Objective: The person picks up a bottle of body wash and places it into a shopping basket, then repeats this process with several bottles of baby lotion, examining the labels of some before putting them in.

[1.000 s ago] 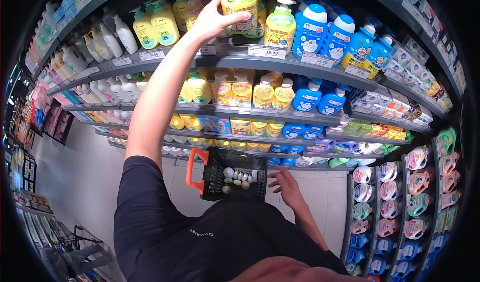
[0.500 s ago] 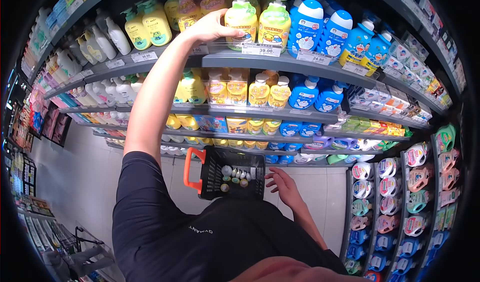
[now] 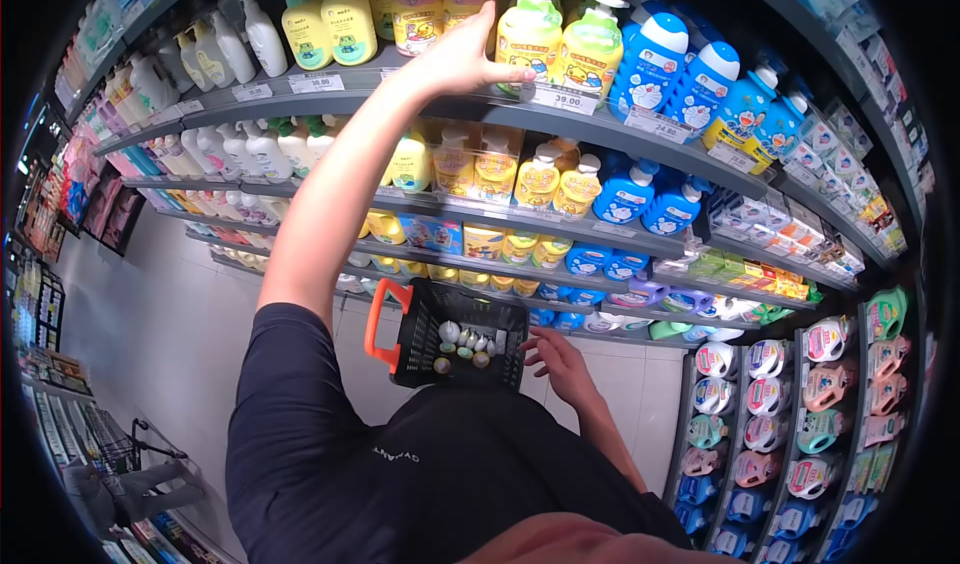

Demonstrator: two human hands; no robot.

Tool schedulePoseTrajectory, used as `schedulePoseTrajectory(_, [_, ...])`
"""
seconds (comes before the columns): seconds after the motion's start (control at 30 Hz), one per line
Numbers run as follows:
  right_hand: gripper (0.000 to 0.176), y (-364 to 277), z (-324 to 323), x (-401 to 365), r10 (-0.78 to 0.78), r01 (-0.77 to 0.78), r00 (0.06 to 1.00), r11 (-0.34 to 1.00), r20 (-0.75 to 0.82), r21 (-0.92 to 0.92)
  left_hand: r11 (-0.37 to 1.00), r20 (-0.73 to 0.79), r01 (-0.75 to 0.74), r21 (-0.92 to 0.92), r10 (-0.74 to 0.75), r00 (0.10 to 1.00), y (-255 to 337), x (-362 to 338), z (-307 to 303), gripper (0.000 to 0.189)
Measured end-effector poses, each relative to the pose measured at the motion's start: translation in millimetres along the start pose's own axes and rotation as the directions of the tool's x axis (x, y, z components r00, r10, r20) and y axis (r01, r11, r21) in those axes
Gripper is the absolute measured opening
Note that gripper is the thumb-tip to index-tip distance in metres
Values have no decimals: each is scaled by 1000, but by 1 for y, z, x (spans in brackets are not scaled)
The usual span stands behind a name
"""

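Observation:
My left hand (image 3: 468, 56) is raised to the upper shelf, at the left side of a yellow pump bottle (image 3: 527, 44) with a green top and a duck picture. Its thumb lies across the lower front of that bottle, and its fingers point up along the side, spread from the thumb. A matching pump bottle (image 3: 588, 56) stands just to the right. Low down, my right hand (image 3: 562, 366) hangs with fingers apart beside the right wall of a black shopping basket (image 3: 418, 336). The basket has an orange handle (image 3: 378, 319) and several small white bottles inside.
Blue bottles (image 3: 655, 64) stand right of the duck bottles, and pale yellow pump bottles (image 3: 347, 26) to the left. A price label (image 3: 567, 100) edges the shelf. Laundry jugs (image 3: 765, 396) fill racks at lower right. Another person's legs (image 3: 130, 491) show at lower left.
The view has shifted, so the shelf's bottles sit further right and lower. My left hand stays by the same pump bottle, its fingers now more upright. My right hand remains beside the basket.

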State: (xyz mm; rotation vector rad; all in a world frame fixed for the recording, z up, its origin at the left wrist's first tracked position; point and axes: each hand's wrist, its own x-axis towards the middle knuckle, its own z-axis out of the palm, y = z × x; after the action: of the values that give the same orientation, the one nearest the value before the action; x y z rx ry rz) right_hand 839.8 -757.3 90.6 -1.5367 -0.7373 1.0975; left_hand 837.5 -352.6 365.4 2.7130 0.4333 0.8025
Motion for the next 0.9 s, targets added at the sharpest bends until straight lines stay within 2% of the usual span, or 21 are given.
schedulePoseTrajectory(0.03, [44, 3, 0, 2, 8, -8, 1000, 1000, 3, -1, 982, -333, -161, 99, 185, 925, -1, -14, 13, 95])
schedulePoseTrajectory(0.1, [45, 10, 0, 7, 23, -23, 1000, 1000, 12, -18, 971, -479, -215, 109, 241, 844, 16, -53, 13, 68])
schedulePoseTrajectory(0.17, [47, 21, -2, 12, 56, -55, 998, 997, 23, -50, 947, -482, -318, -32, 264, 835, 27, -110, 32, 38])
schedulePoseTrajectory(0.23, [52, 41, -5, 19, 67, -67, 997, 998, 31, -12, 931, -289, -303, -203, 238, 927, 16, -173, 75, 25])
schedulePoseTrajectory(0.3, [51, 53, -2, 27, 138, -137, 990, 990, 31, -37, 900, -97, -69, -430, 30, 995, 4, -238, 135, 20])
schedulePoseTrajectory(0.33, [49, 64, -1, 32, 169, -168, 985, 986, 38, -18, 865, 27, 98, -492, -97, 995, -8, -275, 168, 20])
schedulePoseTrajectory(0.37, [48, 83, 3, 43, 263, -261, 964, 964, 46, -43, 755, 297, 432, -492, -321, 899, -21, -343, 217, 22])
schedulePoseTrajectory(0.43, [46, 130, 5, 56, 374, -370, 927, 925, 38, -85, 583, 473, 650, -488, -449, 758, -37, -417, 269, 25])
schedulePoseTrajectory(0.5, [46, 169, 13, 72, 497, -487, 867, 858, 27, -167, 623, 488, 663, -415, -463, 740, -51, -484, 317, 26])
schedulePoseTrajectory(0.53, [46, 198, 15, 81, 518, -494, 854, 835, 43, -245, 548, 568, 748, -374, -502, 652, -55, -521, 342, 29])
schedulePoseTrajectory(0.57, [47, 235, 15, 91, 532, -490, 845, 812, 57, -317, 569, 573, 760, -315, -524, 630, -58, -555, 370, 33])
schedulePoseTrajectory(0.63, [49, 287, 24, 109, 563, -479, 824, 754, 65, -449, 557, 669, 818, -144, -554, 495, -56, -579, 391, 33])
schedulePoseTrajectory(0.73, [53, 373, 46, 160, 541, -382, 837, 690, 87, -614, 572, 690, 819, -50, -573, 442, -64, -602, 442, 31])
schedulePoseTrajectory(0.83, [55, 489, 59, 207, 525, -322, 848, 620, 73, -716, 544, 674, 834, -89, -584, 453, -72, -615, 486, 31])
schedulePoseTrajectory(0.9, [58, 579, 63, 233, 481, -304, 877, 564, 7, -768, 555, 651, 818, -148, -568, 503, -75, -629, 516, 33])
